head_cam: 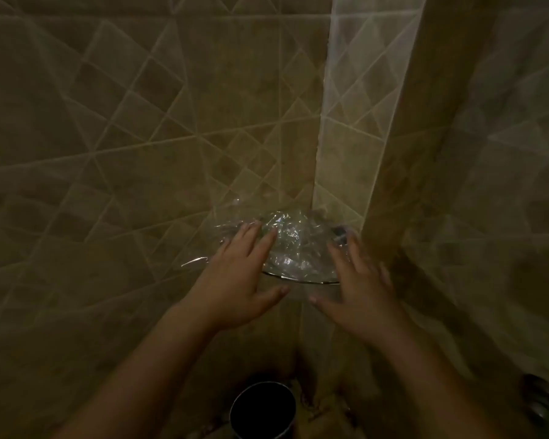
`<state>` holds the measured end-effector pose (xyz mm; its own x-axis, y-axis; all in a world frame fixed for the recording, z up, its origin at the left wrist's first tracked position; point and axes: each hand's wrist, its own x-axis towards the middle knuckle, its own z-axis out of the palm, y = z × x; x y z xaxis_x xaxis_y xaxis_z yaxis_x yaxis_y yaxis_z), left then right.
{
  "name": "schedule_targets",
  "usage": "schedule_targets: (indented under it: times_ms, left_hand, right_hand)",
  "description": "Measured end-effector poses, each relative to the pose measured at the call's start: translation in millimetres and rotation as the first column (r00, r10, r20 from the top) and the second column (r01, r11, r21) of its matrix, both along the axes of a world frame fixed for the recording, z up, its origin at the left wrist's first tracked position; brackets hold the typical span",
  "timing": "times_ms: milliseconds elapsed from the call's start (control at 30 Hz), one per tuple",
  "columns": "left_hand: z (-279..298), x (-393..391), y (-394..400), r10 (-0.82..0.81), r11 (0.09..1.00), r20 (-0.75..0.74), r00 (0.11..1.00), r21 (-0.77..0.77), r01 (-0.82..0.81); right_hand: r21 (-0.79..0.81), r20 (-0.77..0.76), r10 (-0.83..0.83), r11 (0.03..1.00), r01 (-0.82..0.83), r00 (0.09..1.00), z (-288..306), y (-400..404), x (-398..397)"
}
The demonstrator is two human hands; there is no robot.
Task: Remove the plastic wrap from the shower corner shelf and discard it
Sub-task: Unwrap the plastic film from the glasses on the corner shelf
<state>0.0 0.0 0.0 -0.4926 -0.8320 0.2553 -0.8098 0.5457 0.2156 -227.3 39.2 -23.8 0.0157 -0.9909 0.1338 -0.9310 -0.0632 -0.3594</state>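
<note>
Crumpled clear plastic wrap (293, 239) covers a small corner shelf (298, 278) with a shiny curved front rim, fixed where two tiled walls meet. My left hand (238, 277) lies flat on the wrap's left side, fingers spread, thumb below the rim. My right hand (358, 286) reaches in from the right, fingers spread on the wrap's right edge; it is motion-blurred. Neither hand has closed on the wrap. The shelf's surface is hidden under the plastic.
Beige tiled walls (140, 137) with diagonal grout lines close in left and right. A dark round bin (263, 408) with a metal rim stands on the floor directly below the shelf. A dark round object (542, 397) sits at the lower right edge.
</note>
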Motion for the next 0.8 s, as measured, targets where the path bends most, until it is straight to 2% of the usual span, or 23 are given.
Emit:
schedule_targets:
  times_ms: [100, 167, 300, 400, 467, 533, 667, 733, 800]
  left_hand:
    - [-11, 0, -10, 0.031, 0.999, 0.057, 0.998, 0.014, -0.032]
    - [-21, -1, -14, 0.036, 0.998, 0.054, 0.998, 0.043, -0.038]
    - [-35, -2, -19, 0.015, 0.996, -0.056, 0.998, 0.085, -0.01]
    - [-39, -1, -23, 0.016, 0.997, -0.147, 0.989, 0.071, -0.005]
    - [-40, 0, -27, 0.013, 0.997, -0.18, 0.984, 0.081, 0.002]
    - [-41, 4, -30, 0.009, 0.995, -0.218, 0.976, 0.098, 0.012]
    - [-44, 7, -34, -0.024, 0.997, -0.209, 0.978, 0.062, 0.038]
    - [-46, 8, -35, -0.029, 0.998, -0.19, 0.981, 0.042, 0.038]
    - [-50, 9, -35, -0.034, 0.999, -0.186, 0.982, 0.017, 0.038]
  right_hand:
    - [0.064, 0.004, 0.007, 0.998, -0.007, 1.0, -5, -6, 8]
    - [0.068, 0.064, -0.008, 0.998, 0.004, 0.998, -8, -10, 13]
    - [-0.019, 0.22, -0.154, 0.987, 0.162, 0.963, -3, -26, 11]
    - [0.053, 0.194, -0.238, 0.971, 0.232, 0.952, 1, -41, 9]
    - [0.152, 0.34, -0.26, 0.964, 0.22, 0.904, 7, -49, 12]
    - [0.21, 0.509, -0.284, 0.957, 0.202, 0.813, 13, -56, 18]
    - [0.242, 0.628, -0.29, 0.955, 0.173, 0.722, 22, -60, 20]
    - [0.256, 0.579, -0.299, 0.95, 0.18, 0.758, 21, -62, 19]
    - [0.278, 0.447, -0.293, 0.944, 0.18, 0.845, 20, -65, 22]
